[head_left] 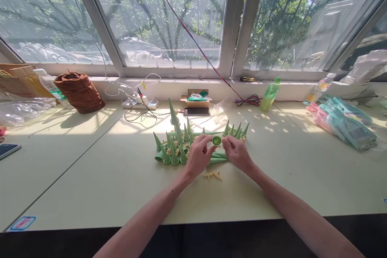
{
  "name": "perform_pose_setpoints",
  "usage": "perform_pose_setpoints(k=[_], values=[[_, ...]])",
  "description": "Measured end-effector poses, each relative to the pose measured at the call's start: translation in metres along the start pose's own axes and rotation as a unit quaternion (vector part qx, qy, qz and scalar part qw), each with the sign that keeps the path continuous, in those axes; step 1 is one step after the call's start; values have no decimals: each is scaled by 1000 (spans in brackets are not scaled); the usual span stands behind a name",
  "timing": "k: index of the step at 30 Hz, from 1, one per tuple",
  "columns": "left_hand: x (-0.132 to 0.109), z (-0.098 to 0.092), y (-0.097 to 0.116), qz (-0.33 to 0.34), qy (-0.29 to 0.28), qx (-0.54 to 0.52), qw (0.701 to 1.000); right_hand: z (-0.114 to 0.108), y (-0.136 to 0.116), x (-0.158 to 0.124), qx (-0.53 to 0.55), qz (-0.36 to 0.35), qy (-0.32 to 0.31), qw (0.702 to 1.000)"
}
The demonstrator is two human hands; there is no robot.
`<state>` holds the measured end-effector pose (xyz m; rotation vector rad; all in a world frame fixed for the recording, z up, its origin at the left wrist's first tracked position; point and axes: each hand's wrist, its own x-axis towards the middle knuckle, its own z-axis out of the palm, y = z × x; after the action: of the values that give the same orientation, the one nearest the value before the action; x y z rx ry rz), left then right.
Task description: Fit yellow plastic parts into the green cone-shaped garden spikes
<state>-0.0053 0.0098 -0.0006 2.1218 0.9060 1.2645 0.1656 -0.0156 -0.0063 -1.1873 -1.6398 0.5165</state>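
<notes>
Between the thumb and fingers of my left hand is a green cone, its round open end facing me. Just right of it, my right hand has its fingers pinched together; whatever they hold is too small to name. Several upright green cones stand beyond and left of my left hand, with small yellow pieces among them. More upright cones are behind my right hand. Green cones lying flat show beneath my hands. Nearer me, a few yellow pieces rest on the table.
On the table, a small box and a dark phone sit behind the cones. Cables and a power strip and a brown bag are left. A green bottle and wrapped packages are right.
</notes>
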Motion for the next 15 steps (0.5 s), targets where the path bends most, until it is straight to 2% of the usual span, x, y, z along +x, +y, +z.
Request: perform_pose_setpoints(k=[4,7,11,15], values=[[1,0,4,-48,28,-38,998,-2,0,0,1,0,29,1000],[2,-2,8,-84,38,-66,993,-4,-2,1,-10,-17,19,1000],[2,-3,9,-96,14,-75,992,-3,-5,0,-30,-43,-9,999],[0,-2,7,-106,-19,-97,989,-1,-3,0,-22,-35,-9,999]])
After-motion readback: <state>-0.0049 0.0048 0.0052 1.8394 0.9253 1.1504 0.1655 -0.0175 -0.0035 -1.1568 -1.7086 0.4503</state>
